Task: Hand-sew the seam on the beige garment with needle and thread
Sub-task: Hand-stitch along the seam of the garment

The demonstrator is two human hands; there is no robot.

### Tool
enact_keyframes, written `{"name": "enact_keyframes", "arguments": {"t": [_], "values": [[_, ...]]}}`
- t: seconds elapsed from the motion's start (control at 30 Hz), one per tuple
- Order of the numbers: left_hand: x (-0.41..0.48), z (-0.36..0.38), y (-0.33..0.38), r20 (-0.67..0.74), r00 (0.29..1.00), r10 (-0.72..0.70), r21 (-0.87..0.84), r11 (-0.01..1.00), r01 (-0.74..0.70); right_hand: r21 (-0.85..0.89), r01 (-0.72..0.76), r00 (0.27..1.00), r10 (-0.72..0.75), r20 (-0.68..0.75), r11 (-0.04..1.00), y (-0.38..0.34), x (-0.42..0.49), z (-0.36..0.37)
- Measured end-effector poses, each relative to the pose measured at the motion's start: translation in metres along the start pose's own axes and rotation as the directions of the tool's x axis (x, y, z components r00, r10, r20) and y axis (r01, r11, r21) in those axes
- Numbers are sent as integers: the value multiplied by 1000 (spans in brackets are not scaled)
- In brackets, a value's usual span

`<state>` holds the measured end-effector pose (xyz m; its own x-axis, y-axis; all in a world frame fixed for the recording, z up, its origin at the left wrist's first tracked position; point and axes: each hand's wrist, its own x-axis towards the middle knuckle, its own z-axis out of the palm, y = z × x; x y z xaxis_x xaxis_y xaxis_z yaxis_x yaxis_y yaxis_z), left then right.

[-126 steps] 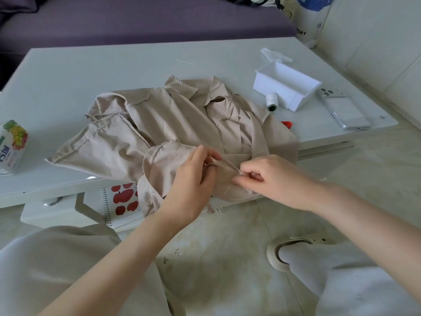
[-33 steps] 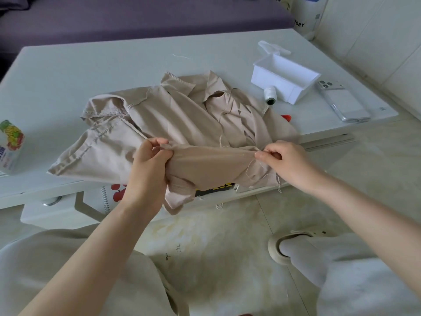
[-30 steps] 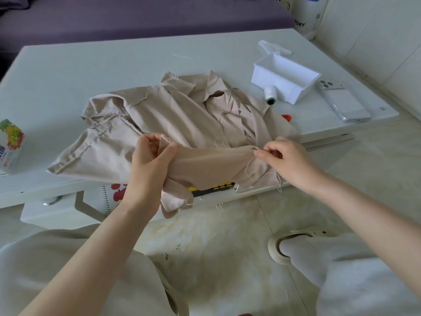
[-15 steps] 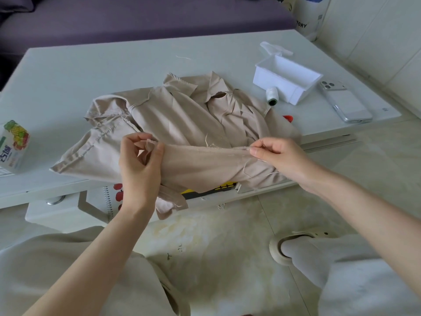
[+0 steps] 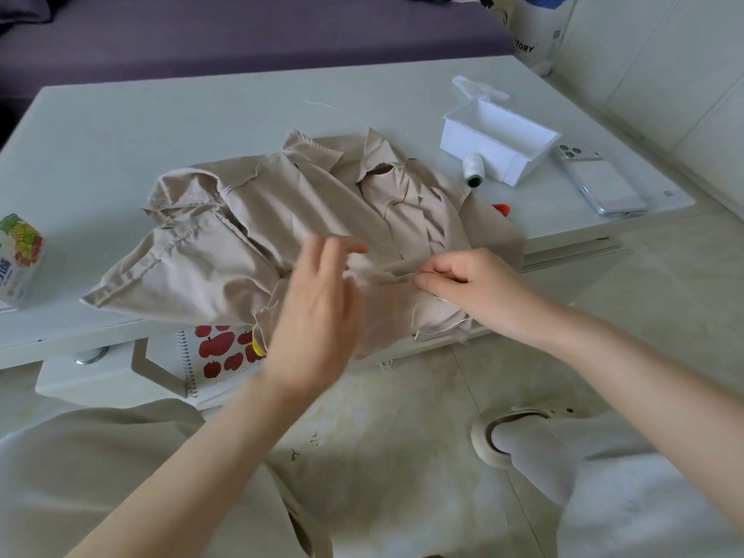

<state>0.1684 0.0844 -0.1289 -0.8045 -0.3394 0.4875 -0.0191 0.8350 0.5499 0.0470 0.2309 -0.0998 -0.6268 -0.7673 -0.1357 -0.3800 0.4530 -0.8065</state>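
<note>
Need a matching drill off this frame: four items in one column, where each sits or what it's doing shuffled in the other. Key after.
1 thread spool
2 phone
3 carton
4 right hand

A at the table's left edge
B pinching the beige garment
C right of the white box
D between beige garment and white box

Pairs: 1-D, 2-C, 3-A, 4-B

The left hand (image 5: pixel 318 316) is motion-blurred, and the carton (image 5: pixel 20 259) is cut off by the left edge.
</note>
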Motion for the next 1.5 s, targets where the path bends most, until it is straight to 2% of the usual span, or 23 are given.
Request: {"name": "enact_keyframes", "arguments": {"t": [0.07, 0.17, 0.33, 0.47, 0.67, 0.83, 1.03, 1.5], "values": [[-1, 7, 19, 136, 991, -4, -213, 977, 33, 9, 11, 1000, -11, 15, 1000, -3, -1, 0], [-4, 19, 22, 239, 967, -88, -321, 933, 164, 2, 22, 1000, -22, 16, 1000, -4, -3, -5], [-7, 14, 18, 313, 941, -132, -350, 905, 243, -41, -1, 999, 3, 44, 999, -2, -5, -11], [-9, 12, 15, 411, 872, -265, -451, 773, 447, -92, 1, 999, 3, 47, 996, 1, -7, -5], [-14, 13, 2, 403, 831, -383, -471, 692, 547, -316, 56, 982, -109, -153, 947, 0, -7, 0], [-15, 15, 0, 391, 820, -418, -471, 675, 569, -301, 218, 963, -254, -86, 928, -1, -26, 19], [-16, 15, 1, 341, 843, -417, -464, 705, 536, -268, 192, 955, -243, -169, 944, 9, -31, 42], [-19, 15, 6, 302, 872, -384, -493, 720, 488, -289, 78, 981, -125, -150, 954, 3, -29, 47]]}}
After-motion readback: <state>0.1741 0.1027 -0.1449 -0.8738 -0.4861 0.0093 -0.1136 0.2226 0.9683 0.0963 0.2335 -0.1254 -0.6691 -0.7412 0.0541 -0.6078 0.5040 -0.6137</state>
